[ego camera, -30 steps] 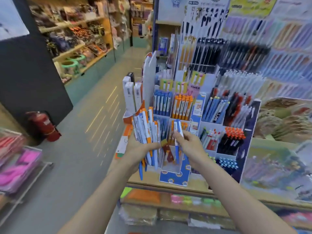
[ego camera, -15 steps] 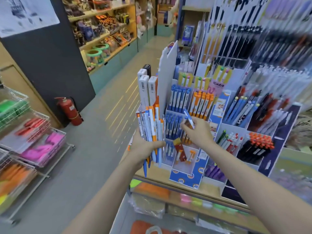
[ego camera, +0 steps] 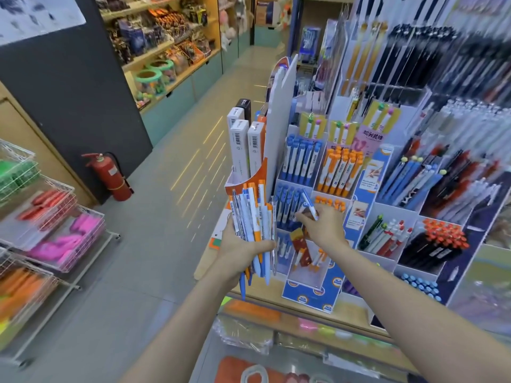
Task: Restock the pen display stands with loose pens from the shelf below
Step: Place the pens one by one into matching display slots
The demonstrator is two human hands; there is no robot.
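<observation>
Right hand [ego camera: 322, 225] pinches blue-and-white pen [ego camera: 309, 204] (tilted).

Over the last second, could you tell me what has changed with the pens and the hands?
The right hand lifted its blue-and-white pen from the low front compartment up to the blue pen row, gripping it throughout. The left hand kept holding the bundle of pens beside the display stand.
</observation>
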